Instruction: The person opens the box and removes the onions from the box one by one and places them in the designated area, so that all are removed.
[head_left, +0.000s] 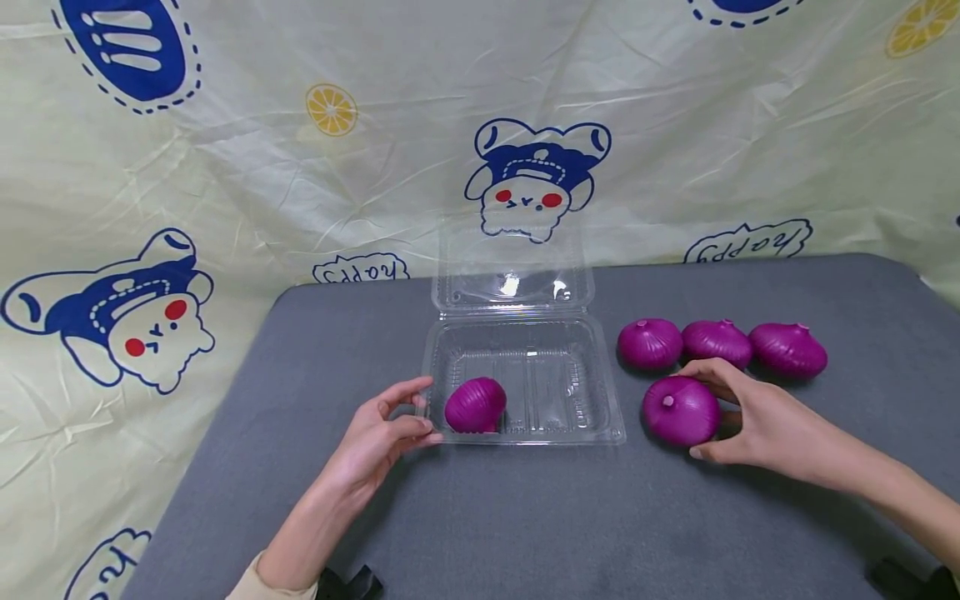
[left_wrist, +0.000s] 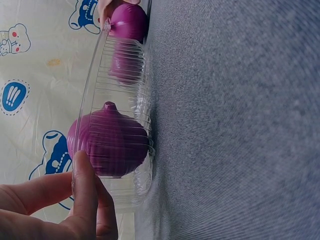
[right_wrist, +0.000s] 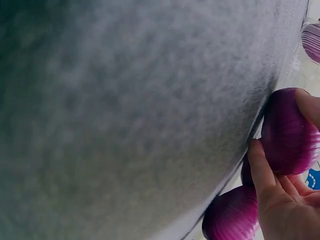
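Note:
A clear plastic clamshell box (head_left: pixel 525 437) lies on the grey table with its lid (head_left: pixel 513 292) raised at the back. One purple onion (head_left: pixel 476 405) sits in the box's front left corner. My left hand (head_left: pixel 386 433) pinches the box's left rim between thumb and fingers; the left wrist view shows the thumb (left_wrist: pixel 84 185) on that rim beside the onion. To the right of the box, my right hand (head_left: pixel 750 421) grips another purple onion (head_left: pixel 680 412), thumb at the front and fingers behind. In the right wrist view this onion (right_wrist: pixel 290 132) is close to the table surface.
Three more purple onions stand in a row behind my right hand: a left one (head_left: pixel 649 344), a middle one (head_left: pixel 717 342) and a right one (head_left: pixel 788 350). A cream cloth with cartoon prints (head_left: pixel 405 183) hangs behind the grey table (head_left: pixel 525 525).

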